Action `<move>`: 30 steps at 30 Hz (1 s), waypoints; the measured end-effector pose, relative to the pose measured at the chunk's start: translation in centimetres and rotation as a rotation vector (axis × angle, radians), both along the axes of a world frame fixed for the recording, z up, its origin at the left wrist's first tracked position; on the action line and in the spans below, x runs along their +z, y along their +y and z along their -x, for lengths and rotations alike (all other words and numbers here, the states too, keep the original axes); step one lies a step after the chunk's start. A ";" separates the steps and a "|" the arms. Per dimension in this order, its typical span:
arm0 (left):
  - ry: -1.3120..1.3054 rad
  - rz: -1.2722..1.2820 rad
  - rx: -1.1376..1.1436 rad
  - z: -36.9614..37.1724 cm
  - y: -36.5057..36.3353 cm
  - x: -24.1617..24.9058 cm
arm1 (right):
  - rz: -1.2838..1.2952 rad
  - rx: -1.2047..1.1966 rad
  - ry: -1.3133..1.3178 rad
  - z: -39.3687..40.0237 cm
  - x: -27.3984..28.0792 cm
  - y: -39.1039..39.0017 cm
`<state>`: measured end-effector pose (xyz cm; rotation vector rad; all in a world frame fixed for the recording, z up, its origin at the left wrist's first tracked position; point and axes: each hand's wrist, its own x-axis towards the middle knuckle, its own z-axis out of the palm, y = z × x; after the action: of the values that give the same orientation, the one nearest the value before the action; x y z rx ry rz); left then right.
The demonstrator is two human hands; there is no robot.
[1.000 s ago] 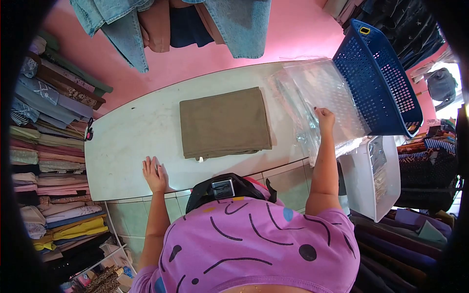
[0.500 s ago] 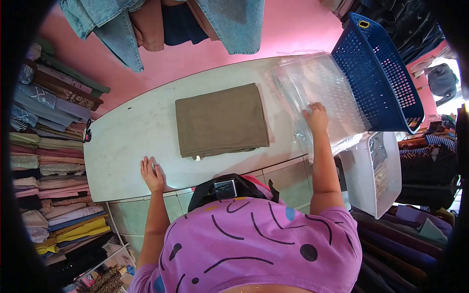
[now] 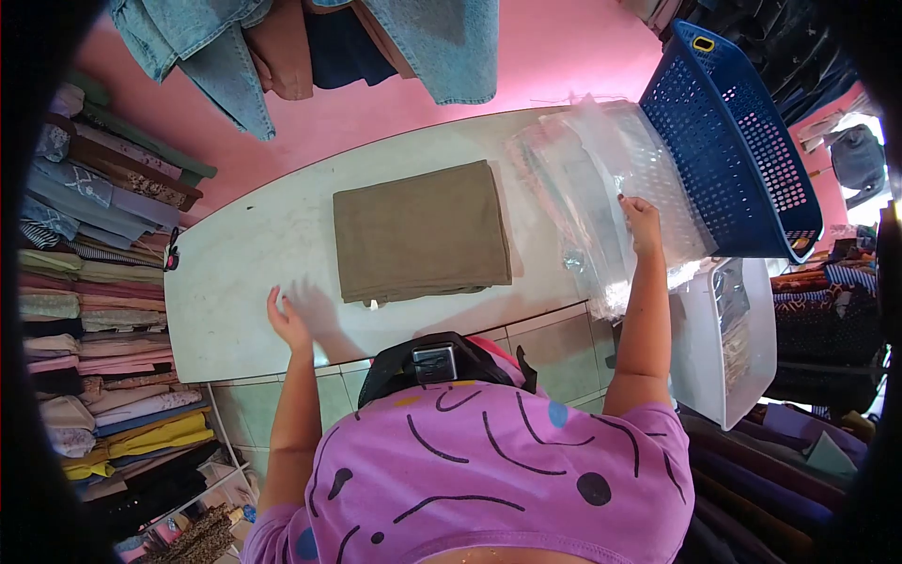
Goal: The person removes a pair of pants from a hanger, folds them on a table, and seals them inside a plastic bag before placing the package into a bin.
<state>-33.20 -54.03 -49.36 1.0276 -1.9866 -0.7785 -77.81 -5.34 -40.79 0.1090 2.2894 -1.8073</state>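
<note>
Beyond the brown cloth [image 3: 423, 230], denim garments [image 3: 434, 47] run out of view at the top. Right of the cloth, the right hand [image 3: 643, 224] hides part of the plastic bags [image 3: 573, 174]. A white scrap [image 3: 373, 304] at the cloth's near edge is unidentifiably small.

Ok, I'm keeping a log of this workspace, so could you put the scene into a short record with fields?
left hand: empty, fingers apart, above the table near its front edge
right hand: pinching clear plastic
cloth: brown, folded, lying mid-table
plastic: layered sheets at the table's right end
basket: blue, perforated, beside the plastic
bin: white, right of the table
clothes: folded stacks, far left
</note>
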 end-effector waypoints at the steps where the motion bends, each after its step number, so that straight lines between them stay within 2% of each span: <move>1: 0.092 0.068 0.034 3.1 1.9 2.5 | 0.005 0.000 -0.004 0.2 -0.7 0.1; 3: 0.129 -0.019 -0.131 8.4 4.5 5.3 | 0.149 0.029 0.048 0.8 -2.1 0.4; 5: 0.173 -0.210 -0.470 13.8 7.7 7.2 | 0.148 0.037 0.017 0.7 -2.2 0.3; 7: 0.023 -0.271 -0.755 19.4 11.7 9.7 | 0.148 0.044 -0.010 0.2 -1.7 -0.2; 8: -0.070 -0.474 -0.875 21.8 14.1 11.6 | 0.139 0.040 -0.016 -0.1 -1.3 -0.4; 9: -0.023 -0.505 -1.071 24.5 15.8 11.1 | 0.129 0.035 -0.021 -0.3 -1.0 -0.7; 11: -0.151 -0.900 -1.259 29.6 19.3 10.0 | 0.125 0.008 -0.016 -0.8 -0.8 -1.2; 13: -0.243 -1.143 -1.238 33.7 23.3 10.0 | 0.123 -0.027 -0.025 -1.0 -0.9 -1.5; 14: -0.248 -1.138 -1.253 35.2 25.1 9.9 | 0.125 -0.040 -0.019 -1.3 -0.9 -1.7; 16: -0.244 -1.437 -0.999 37.9 28.1 9.3 | 0.119 -0.057 -0.004 -1.8 -0.8 -2.1; 17: -0.249 -1.439 -1.014 38.8 29.1 8.8 | 0.114 -0.071 0.001 -1.8 -1.3 -2.0; 19: -0.374 -1.344 -0.930 40.1 30.8 7.0 | -0.163 0.087 0.409 -2.2 -2.5 -2.0; 20: -0.380 -1.354 -0.937 40.4 31.5 5.7 | -0.173 0.081 0.403 -2.6 -2.7 -1.9; 22: -0.305 -0.675 -0.689 40.2 32.6 3.4 | -0.584 0.134 0.572 -3.7 -1.4 -2.2; 23: -0.300 -0.529 -0.646 39.7 32.9 3.1 | -0.639 0.139 0.491 -3.9 -1.0 -2.2; 24: -0.308 -0.527 -0.651 39.0 33.1 3.8 | -0.637 0.134 0.485 -3.8 -1.2 -2.0; 26: -0.349 -1.027 -0.699 38.0 33.4 4.5 | -0.663 0.073 0.553 -3.6 -1.7 -1.9; 30: -0.334 -1.080 -0.682 38.3 33.3 4.0 | -0.636 0.136 0.565 -3.5 -1.9 -2.0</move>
<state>-71.53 -20.68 -45.40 1.0493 -2.2041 -2.3431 -74.26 -7.39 -42.68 -0.5037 3.0903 -1.0688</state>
